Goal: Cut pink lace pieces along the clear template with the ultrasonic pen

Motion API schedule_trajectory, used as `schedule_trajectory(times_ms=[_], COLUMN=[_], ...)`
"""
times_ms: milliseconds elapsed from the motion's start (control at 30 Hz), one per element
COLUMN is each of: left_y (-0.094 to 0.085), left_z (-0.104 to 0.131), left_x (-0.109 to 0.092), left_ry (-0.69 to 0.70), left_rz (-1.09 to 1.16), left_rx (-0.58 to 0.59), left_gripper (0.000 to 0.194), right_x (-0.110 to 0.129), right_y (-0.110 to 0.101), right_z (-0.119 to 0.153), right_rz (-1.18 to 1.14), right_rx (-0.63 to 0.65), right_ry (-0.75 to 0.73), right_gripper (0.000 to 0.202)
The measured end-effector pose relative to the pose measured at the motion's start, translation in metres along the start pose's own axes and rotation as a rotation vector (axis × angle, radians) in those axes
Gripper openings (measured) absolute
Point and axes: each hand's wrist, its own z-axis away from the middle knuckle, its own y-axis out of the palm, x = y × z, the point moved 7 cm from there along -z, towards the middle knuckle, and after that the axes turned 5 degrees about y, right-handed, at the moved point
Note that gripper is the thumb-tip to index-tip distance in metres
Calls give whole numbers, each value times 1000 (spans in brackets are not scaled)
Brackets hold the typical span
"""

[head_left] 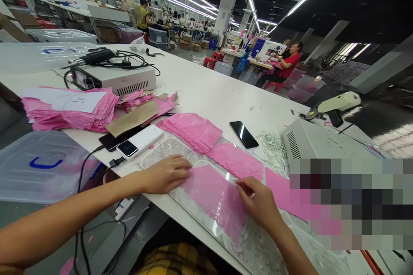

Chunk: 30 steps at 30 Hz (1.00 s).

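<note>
On fabric (213,193), left fingers (179,164) flat, right fingers (250,182) curled

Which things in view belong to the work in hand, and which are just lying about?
Likely part of the work:
Pink piece, with the left hand and right hand at its edges
Transparent plastic around it
Pink stack just beyond

Apparently just lying about:
Black phone
White power bank
Tangle of pale string

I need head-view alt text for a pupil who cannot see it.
A person's bare left hand and right hand flank a thin pink fabric piece on a white table; beyond lie stacked pink fabric pieces and a black rectangular phone.
</note>
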Motion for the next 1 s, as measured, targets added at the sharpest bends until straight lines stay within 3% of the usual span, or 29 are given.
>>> schedule_trajectory(times_ms=[167,333,467,733,1000], left_y=[21,60,78,77,68], left_z=[-38,-84,-93,-90,-92], left_x=[-1,6,11,13,8], left_ry=[16,-4,-20,-23,1], left_rz=[-58,-112,-108,-105,-83], left_rx=[1,62,83,92,49], left_gripper=[24,33,34,34,29], right_x=[-6,-9,-26,-92,-155], right_y=[6,17,12,-25,-85], right_z=[-41,-59,-63,-84,-102], right_rz=[52,41,-60,-381,-539], right_rx=[-95,-111,-102,-156,-424], right_ry=[98,148,191,381,543], right_gripper=[30,19,22,28,28])
